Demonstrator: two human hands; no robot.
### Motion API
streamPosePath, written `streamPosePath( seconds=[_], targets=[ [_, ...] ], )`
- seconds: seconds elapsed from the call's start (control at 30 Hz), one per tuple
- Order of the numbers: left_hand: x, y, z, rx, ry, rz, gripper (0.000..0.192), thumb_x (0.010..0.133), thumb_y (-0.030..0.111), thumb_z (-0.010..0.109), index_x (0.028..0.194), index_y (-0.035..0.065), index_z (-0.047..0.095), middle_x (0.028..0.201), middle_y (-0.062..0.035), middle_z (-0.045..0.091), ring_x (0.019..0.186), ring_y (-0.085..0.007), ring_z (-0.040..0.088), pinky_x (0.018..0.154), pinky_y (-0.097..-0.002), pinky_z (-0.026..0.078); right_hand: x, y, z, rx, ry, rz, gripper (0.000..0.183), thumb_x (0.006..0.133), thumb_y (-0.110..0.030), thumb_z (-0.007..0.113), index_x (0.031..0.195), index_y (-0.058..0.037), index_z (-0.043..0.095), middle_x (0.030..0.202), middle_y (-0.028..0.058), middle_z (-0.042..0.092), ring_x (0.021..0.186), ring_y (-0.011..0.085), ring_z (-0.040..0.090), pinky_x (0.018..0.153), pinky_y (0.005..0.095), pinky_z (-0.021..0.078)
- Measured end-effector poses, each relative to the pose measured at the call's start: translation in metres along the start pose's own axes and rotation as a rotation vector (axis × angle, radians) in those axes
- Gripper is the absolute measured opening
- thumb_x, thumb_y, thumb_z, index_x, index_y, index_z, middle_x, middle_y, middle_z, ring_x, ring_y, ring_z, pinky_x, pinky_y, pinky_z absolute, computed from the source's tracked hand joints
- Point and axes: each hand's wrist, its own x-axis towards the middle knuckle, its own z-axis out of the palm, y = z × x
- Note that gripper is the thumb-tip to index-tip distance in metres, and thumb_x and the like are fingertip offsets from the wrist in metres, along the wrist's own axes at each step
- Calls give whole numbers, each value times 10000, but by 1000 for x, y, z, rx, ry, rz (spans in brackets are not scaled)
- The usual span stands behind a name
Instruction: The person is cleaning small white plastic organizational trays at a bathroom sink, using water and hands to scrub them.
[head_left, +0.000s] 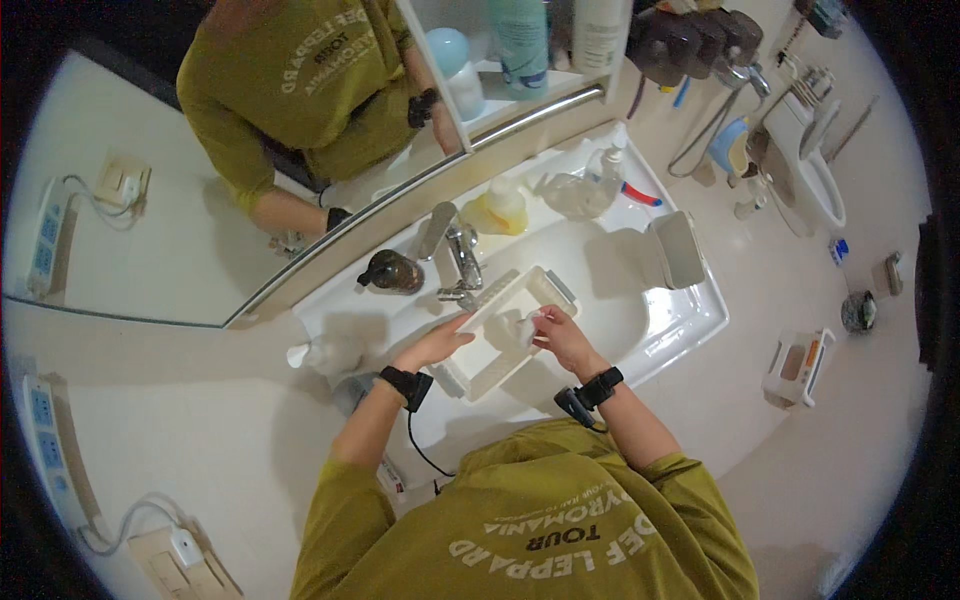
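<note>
A white plastic basket (495, 379) with grey end handles is over the front of a white washbasin (611, 319). My left hand (439, 343) is at the basket's left side, its thumb apart from the fingers along the rim; it seems to hold that rim. With my right hand (559, 339) I pinch a crumpled white tissue or cloth (528, 328) above the inside of the basket. The chrome faucet (465, 259) stands just behind the basket. Both wrists wear black straps with small devices.
Behind the basin stand a dark pump bottle (394, 271), a yellow bottle (499, 210) and a clear pump bottle (600, 176). A grey bin (679, 251) sits on the basin's right. White crumpled material (326, 354) lies left. The mirror cabinet's edge (352, 232) overhangs the back.
</note>
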Motion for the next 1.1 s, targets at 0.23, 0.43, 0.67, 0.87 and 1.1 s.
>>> streamPosePath(
  seconds=[0.23, 0.43, 0.67, 0.87, 1.1],
  targets=[
    [-49, 62, -29, 110, 387, -159, 284, 838, 144, 509, 1101, 50, 558, 1090, -131, 606, 897, -203, 591, 787, -310, 468, 21, 2, 23, -44, -38, 46, 154, 897, -168, 526, 1009, -82, 465, 860, 22, 509, 776, 128, 519, 726, 308, 473],
    [-40, 106, -42, -549, 507, -39, 322, 882, 108, 410, 1195, 74, 477, 1017, -68, 597, 872, -148, 570, 737, -266, 457, 37, 5, 36, -82, -84, 112, 135, 902, -217, 510, 969, -101, 518, 824, 6, 517, 783, 125, 509, 741, 321, 454],
    [-23, 120, -53, -481, 376, -88, 397, 829, 102, 439, 1223, 123, 486, 1079, -26, 531, 1023, -135, 492, 861, -286, 383, 40, 18, 41, -77, -167, 158, 152, 917, -243, 490, 969, -133, 580, 825, -21, 534, 782, 108, 502, 743, 303, 425],
    [-24, 135, -55, -543, 372, 40, 505, 780, 77, 450, 1282, 137, 451, 1139, -23, 499, 1107, -145, 419, 932, -322, 332, 44, 24, 45, -131, -197, 161, 183, 918, -228, 494, 1045, -145, 595, 886, -38, 561, 818, 86, 506, 759, 292, 421],
    [-31, 71, -23, -470, 651, 302, 321, 855, 2, 441, 1166, 58, 501, 968, -39, 560, 884, -131, 532, 802, -254, 434, 51, 48, 41, -96, -206, 19, 187, 918, -210, 507, 1054, -120, 599, 866, -37, 572, 749, 80, 510, 675, 268, 435]
  ],
)
